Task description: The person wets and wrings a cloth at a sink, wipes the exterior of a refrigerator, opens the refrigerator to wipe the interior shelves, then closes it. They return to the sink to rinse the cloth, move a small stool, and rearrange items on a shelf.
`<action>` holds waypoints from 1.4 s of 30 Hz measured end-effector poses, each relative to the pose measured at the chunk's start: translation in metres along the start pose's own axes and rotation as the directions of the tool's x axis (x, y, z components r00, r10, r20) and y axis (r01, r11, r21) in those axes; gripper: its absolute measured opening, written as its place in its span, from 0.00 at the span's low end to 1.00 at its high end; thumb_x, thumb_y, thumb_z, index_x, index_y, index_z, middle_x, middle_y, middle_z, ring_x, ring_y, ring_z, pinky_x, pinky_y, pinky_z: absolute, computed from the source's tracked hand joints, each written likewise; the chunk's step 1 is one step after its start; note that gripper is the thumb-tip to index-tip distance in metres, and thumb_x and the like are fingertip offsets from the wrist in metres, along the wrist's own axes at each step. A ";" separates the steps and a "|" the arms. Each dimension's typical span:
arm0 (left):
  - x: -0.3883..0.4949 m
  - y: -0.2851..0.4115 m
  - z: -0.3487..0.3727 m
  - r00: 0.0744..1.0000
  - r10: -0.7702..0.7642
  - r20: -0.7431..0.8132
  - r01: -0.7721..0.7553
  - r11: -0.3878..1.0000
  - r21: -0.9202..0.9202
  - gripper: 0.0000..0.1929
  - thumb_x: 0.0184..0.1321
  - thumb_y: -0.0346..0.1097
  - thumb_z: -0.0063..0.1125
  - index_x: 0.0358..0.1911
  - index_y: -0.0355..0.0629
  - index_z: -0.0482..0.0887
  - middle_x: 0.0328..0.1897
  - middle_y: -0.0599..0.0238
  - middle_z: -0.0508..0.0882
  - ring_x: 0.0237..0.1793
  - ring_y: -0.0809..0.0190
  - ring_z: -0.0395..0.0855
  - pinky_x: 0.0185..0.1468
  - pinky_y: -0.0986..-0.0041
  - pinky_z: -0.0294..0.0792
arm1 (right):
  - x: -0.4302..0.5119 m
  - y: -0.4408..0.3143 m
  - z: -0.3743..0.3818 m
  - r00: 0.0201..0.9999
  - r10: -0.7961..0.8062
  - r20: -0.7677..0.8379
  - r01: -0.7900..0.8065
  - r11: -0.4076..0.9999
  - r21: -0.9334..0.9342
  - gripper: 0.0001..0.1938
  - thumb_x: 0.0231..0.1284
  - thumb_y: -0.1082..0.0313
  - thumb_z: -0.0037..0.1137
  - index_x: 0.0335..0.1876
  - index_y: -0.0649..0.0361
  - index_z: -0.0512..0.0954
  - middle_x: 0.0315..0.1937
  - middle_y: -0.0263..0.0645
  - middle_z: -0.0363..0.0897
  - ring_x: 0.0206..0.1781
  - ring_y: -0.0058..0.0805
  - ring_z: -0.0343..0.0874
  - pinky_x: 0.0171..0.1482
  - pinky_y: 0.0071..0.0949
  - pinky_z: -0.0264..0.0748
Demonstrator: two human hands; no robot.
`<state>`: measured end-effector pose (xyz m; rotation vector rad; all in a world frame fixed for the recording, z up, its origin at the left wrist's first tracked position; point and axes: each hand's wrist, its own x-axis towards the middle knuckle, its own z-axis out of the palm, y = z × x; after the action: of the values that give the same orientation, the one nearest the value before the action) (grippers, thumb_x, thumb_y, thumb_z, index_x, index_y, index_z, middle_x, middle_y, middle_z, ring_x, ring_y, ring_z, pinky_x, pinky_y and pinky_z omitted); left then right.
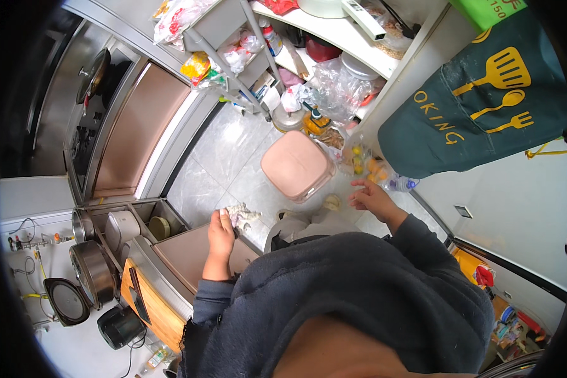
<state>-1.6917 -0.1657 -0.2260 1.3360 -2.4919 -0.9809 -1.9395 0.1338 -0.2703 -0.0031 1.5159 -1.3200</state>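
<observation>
My left hand (222, 236) is closed on a crumpled whitish cloth (241, 215), which hangs out past the fingers over the tiled floor. My right hand (373, 201) is held out with its fingers apart and nothing in them. Between and beyond the hands stands a pink lidded bin (295, 165) on the floor, its lid closed. Close beyond my right hand lie clear plastic bags with yellow and orange fruit (375, 167) and a plastic bottle with a purple cap (401, 183).
Left are a gas stove (82, 137), an open drawer (144, 212) with containers, and a wooden cutting board (151, 307) bearing a knife (139, 295). Shelves (326, 28) full of bags and jars stand beyond the bin. A dark green apron (482, 99) hangs at the right.
</observation>
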 end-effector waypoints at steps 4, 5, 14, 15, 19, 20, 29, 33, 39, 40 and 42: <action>0.013 0.008 0.002 0.999 0.014 0.048 -0.018 0.996 0.087 0.15 0.66 0.44 0.39 0.35 0.38 0.70 0.28 0.44 0.78 0.32 0.41 0.76 0.36 0.60 0.68 | 0.000 0.010 -0.012 0.988 -0.071 -0.139 0.055 0.992 -0.114 0.22 0.55 0.69 0.48 0.57 0.58 0.63 0.35 0.36 0.76 0.35 0.20 0.75 0.36 0.20 0.72; 0.014 0.009 0.003 0.998 0.019 0.065 -0.027 0.993 0.116 0.15 0.66 0.45 0.39 0.36 0.38 0.70 0.28 0.44 0.79 0.32 0.41 0.77 0.36 0.59 0.68 | 0.001 0.012 -0.015 0.982 -0.108 -0.153 0.082 0.982 -0.168 0.22 0.55 0.69 0.48 0.57 0.59 0.63 0.34 0.36 0.76 0.34 0.20 0.75 0.36 0.21 0.71; 0.017 0.012 0.019 0.997 0.066 0.048 -0.071 0.992 0.106 0.17 0.67 0.46 0.38 0.30 0.39 0.70 0.18 0.60 0.75 0.13 0.66 0.70 0.16 0.73 0.62 | 0.002 0.015 -0.044 0.997 -0.065 -0.045 0.053 0.972 -0.228 0.20 0.53 0.68 0.51 0.53 0.60 0.67 0.30 0.35 0.75 0.32 0.21 0.74 0.36 0.21 0.70; 0.021 0.017 0.015 0.998 0.027 0.057 -0.032 0.997 0.075 0.16 0.67 0.46 0.38 0.30 0.40 0.70 0.18 0.61 0.75 0.12 0.68 0.68 0.14 0.75 0.60 | 0.003 0.012 -0.045 0.996 -0.074 -0.048 0.061 0.973 -0.221 0.20 0.53 0.68 0.51 0.53 0.60 0.67 0.30 0.36 0.75 0.32 0.21 0.74 0.36 0.20 0.70; 0.031 0.034 -0.028 0.979 -0.201 -0.024 0.190 0.953 -0.237 0.14 0.67 0.45 0.39 0.35 0.40 0.72 0.24 0.68 0.75 0.19 0.71 0.70 0.18 0.79 0.62 | 0.006 -0.002 -0.046 0.993 -0.112 -0.024 0.103 0.965 -0.240 0.19 0.53 0.67 0.51 0.52 0.60 0.68 0.31 0.36 0.75 0.32 0.21 0.74 0.37 0.21 0.70; 0.034 0.037 -0.037 0.975 -0.156 -0.157 0.116 0.964 -0.241 0.15 0.67 0.45 0.39 0.34 0.40 0.72 0.25 0.68 0.75 0.23 0.71 0.70 0.24 0.79 0.64 | 0.008 -0.006 -0.045 0.991 -0.132 -0.013 0.124 0.960 -0.252 0.18 0.53 0.68 0.51 0.51 0.60 0.69 0.31 0.36 0.75 0.32 0.21 0.74 0.37 0.21 0.70; 0.061 0.031 -0.087 0.909 -0.090 -0.406 -0.050 0.945 -0.322 0.14 0.68 0.42 0.37 0.31 0.41 0.71 0.26 0.75 0.71 0.28 0.76 0.63 0.34 0.84 0.59 | 0.034 -0.034 -0.022 0.983 -0.169 0.068 0.182 0.903 -0.390 0.14 0.54 0.68 0.51 0.47 0.60 0.72 0.30 0.34 0.74 0.32 0.20 0.71 0.38 0.21 0.70; 0.100 0.031 -0.069 0.940 -0.108 -0.325 -0.115 0.795 -0.596 0.13 0.68 0.41 0.37 0.31 0.41 0.71 0.28 0.74 0.71 0.30 0.76 0.64 0.35 0.84 0.60 | 0.051 -0.071 0.008 0.984 -0.177 0.015 0.168 0.895 -0.413 0.14 0.55 0.68 0.51 0.47 0.61 0.72 0.31 0.35 0.75 0.32 0.21 0.72 0.38 0.21 0.70; 0.233 0.080 -0.022 0.977 -0.089 -0.194 -0.061 0.755 -0.653 0.13 0.67 0.40 0.40 0.32 0.39 0.72 0.28 0.73 0.72 0.31 0.74 0.64 0.37 0.82 0.61 | 0.063 -0.203 0.021 0.265 -0.953 -0.149 0.469 0.262 -0.843 0.16 0.52 0.80 0.48 0.49 0.64 0.71 0.44 0.42 0.75 0.44 0.31 0.75 0.43 0.23 0.72; 0.258 0.103 -0.022 0.960 0.146 -0.241 -0.258 0.798 -0.545 0.12 0.66 0.39 0.41 0.32 0.39 0.72 0.27 0.71 0.73 0.30 0.72 0.66 0.35 0.80 0.62 | 0.054 -0.235 0.021 0.116 -0.980 -0.160 0.439 0.196 -0.877 0.16 0.51 0.82 0.48 0.48 0.64 0.71 0.45 0.44 0.74 0.47 0.34 0.74 0.44 0.24 0.71; 0.301 0.160 -0.048 0.904 0.418 -0.087 -0.415 0.812 -0.410 0.10 0.65 0.38 0.43 0.32 0.39 0.72 0.25 0.66 0.73 0.27 0.68 0.69 0.33 0.77 0.64 | 0.028 -0.301 0.037 -0.104 -0.989 -0.108 0.362 0.064 -0.930 0.16 0.49 0.83 0.47 0.47 0.66 0.71 0.48 0.47 0.71 0.50 0.39 0.72 0.47 0.27 0.70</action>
<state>-1.9610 -0.3634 -0.1422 0.6177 -2.2448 -1.3022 -2.1044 -0.0248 -0.0695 -1.2337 3.1618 -1.6368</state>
